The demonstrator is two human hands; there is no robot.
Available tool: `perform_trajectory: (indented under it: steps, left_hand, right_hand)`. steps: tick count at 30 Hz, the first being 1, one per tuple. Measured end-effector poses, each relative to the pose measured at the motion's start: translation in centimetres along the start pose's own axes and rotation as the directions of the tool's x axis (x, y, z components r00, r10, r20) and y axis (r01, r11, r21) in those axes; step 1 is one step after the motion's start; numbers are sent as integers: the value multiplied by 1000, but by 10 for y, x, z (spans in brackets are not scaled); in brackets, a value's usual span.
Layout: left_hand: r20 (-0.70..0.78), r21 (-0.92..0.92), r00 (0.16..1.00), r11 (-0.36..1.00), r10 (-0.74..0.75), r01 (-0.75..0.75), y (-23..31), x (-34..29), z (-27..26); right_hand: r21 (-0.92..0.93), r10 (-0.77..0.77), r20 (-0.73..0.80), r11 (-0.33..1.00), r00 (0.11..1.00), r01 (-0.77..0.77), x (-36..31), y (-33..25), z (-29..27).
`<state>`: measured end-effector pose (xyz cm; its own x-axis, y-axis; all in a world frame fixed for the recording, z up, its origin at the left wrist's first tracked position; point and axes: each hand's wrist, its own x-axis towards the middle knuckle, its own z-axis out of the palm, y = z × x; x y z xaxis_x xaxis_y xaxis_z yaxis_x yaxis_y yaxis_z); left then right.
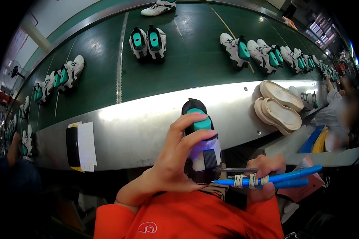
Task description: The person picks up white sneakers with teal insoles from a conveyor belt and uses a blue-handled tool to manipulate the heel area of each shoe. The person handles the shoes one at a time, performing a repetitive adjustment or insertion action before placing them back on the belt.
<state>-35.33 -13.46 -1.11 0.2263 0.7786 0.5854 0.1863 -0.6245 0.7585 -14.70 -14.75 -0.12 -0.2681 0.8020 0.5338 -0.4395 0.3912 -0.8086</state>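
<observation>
A white and black shoe (201, 153) with a teal insert (200, 120) in its opening is held upright in front of me, heel toward my body. My left hand (175, 147) is closed round its left side, two fingers lying over the opening. Violet light falls on the shoe's heel area. My right hand (266, 166) grips a bundle of blue pens (283, 176) wrapped with pale bands (251, 181). A thin metal tool (239, 170) runs out of the same hand. Its tip and one pen tip lie at or near the shoe's lower right edge; contact is unclear.
Beyond the metal ledge (147, 123) lies a green conveyor belt (95, 75) with several similar shoes (155, 42). Pale shoe soles (281, 107) sit on the ledge at right. A black phone-like object (72, 146) and white paper (87, 145) lie at left. Other people are at both sides.
</observation>
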Motion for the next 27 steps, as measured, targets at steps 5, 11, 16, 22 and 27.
perform_trajectory:
  steps: [5,11,16,22,27]
  left_hand:
    - [6,7,1000,1000,-11,11,-3,-4,-5]
    - [-22,-6,1000,1000,8,-8,-3,-4,-8]
    - [5,-24,1000,999,-30,30,-1,-1,-12]
    - [-10,38,1000,999,-8,8,-3,12,-20]
    - [-36,-15,999,1000,-28,28,-10,25,-22]
  right_hand:
    - [-119,-104,-31,988,994,99,2,9,6]
    - [-100,-125,-62,988,990,118,2,9,10]
    - [-141,-161,-51,978,986,153,6,8,16]
    - [-390,-26,357,904,934,174,50,-15,13]
    - [-525,63,304,844,951,112,66,-25,26]
